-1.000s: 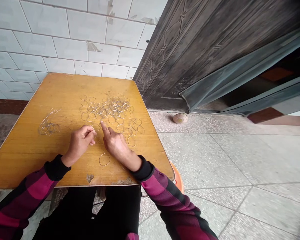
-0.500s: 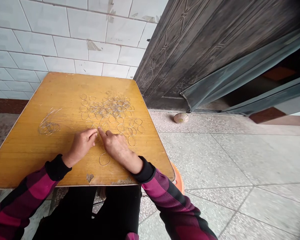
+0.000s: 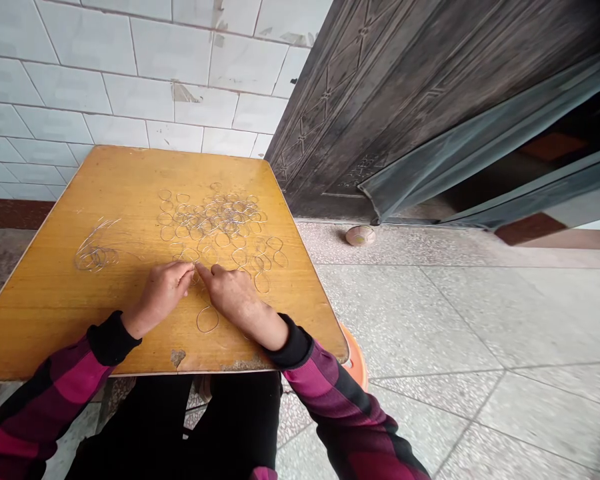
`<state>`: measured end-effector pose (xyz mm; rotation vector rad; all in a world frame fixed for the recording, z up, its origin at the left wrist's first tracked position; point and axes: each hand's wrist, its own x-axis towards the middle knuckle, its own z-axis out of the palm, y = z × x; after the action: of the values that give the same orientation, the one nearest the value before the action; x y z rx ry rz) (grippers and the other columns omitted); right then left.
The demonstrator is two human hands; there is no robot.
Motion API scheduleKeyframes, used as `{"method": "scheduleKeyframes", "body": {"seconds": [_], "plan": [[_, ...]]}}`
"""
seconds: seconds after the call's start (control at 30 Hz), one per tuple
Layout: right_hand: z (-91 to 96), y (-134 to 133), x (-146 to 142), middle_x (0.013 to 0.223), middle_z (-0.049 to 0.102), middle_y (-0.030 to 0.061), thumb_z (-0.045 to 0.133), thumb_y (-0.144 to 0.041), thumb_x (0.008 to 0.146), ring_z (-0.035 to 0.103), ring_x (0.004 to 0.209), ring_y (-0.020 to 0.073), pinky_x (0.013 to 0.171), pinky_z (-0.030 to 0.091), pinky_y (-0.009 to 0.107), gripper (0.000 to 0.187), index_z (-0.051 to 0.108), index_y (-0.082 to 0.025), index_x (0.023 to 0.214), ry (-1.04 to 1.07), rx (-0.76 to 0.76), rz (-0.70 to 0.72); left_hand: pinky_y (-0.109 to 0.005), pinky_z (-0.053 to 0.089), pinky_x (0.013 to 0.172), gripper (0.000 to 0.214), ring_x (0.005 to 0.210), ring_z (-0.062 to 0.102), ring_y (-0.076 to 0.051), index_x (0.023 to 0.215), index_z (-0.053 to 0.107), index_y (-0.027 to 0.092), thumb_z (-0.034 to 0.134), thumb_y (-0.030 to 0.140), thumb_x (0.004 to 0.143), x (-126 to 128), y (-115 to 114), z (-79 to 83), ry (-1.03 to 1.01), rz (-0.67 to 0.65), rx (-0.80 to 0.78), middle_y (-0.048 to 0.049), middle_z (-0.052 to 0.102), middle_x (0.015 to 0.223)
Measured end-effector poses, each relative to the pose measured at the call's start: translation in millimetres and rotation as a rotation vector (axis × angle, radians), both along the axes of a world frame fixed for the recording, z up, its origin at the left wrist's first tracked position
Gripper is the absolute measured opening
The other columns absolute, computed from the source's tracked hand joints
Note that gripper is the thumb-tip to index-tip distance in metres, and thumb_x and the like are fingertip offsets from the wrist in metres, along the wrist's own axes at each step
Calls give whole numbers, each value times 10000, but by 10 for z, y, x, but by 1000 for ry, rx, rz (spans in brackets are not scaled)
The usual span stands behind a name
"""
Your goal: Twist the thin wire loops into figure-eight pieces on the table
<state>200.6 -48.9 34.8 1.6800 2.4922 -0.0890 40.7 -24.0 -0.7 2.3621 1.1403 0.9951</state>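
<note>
Many thin wire rings (image 3: 215, 220) lie spread over the middle of a worn wooden table (image 3: 55, 293). My left hand (image 3: 163, 290) rests on the table with its fingers pinched together at a small ring. My right hand (image 3: 230, 290) lies beside it, its forefinger stretched out and pressed on the same spot, fingertips of both hands meeting. One single wire ring (image 3: 207, 319) lies just below my right hand. A tangle of joined rings and wire (image 3: 94, 253) sits apart at the left.
A white tiled wall (image 3: 130, 73) stands behind the table. A dark carved door (image 3: 405, 100) is to the right. A small ball (image 3: 360, 235) lies on the stone floor by the door. Something orange (image 3: 355, 360) shows under the table's right corner.
My right forefinger has drawn back toward me and to the left, meeting my left fingertips. My left hand has edged forward to the same spot.
</note>
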Motion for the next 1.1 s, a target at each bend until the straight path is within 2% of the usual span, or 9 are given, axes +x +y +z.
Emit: {"method": "scheduleKeyframes", "body": {"seconds": [0.23, 0.4, 0.57, 0.87, 1.1], "plan": [[-12, -5, 20, 927, 668, 114, 323, -147, 954, 663, 724, 216, 563, 429, 287, 396, 466, -204, 1318, 7, 9, 11, -250, 371, 573, 235, 536, 490, -120, 654, 521, 188, 487, 87, 865, 6, 4, 0, 98, -11, 35, 27, 514, 551], [-30, 1, 67, 867, 652, 77, 377, -160, 953, 606, 663, 155, 499, 270, 266, 253, 617, -179, 1031, 79, 100, 53, -240, 363, 550, 242, 506, 496, -114, 621, 497, 190, 498, 106, 848, -11, 15, -12, 65, 23, -69, 35, 502, 513], [-100, 28, 99, 813, 633, 40, 381, -177, 961, 540, 615, 120, 486, 161, 293, 244, 624, -188, 981, 129, 215, 66, -231, 353, 536, 253, 454, 502, -100, 596, 476, 190, 484, 130, 842, -15, 11, -10, 6, 51, -156, 50, 490, 473], [-137, 82, 110, 772, 627, 29, 390, -150, 941, 505, 625, 116, 495, 138, 295, 241, 614, -204, 1014, 124, 277, 118, -219, 352, 504, 256, 412, 495, -94, 578, 461, 193, 474, 174, 833, 12, -10, 52, -62, 71, -270, 54, 484, 432], [-186, 101, 108, 749, 602, 27, 361, -148, 939, 473, 606, 112, 499, 150, 296, 266, 619, -194, 987, 165, 298, 120, -210, 365, 482, 226, 397, 487, -93, 597, 510, 191, 490, 207, 821, 8, 1, 16, -138, 68, -401, 59, 493, 403]]}}
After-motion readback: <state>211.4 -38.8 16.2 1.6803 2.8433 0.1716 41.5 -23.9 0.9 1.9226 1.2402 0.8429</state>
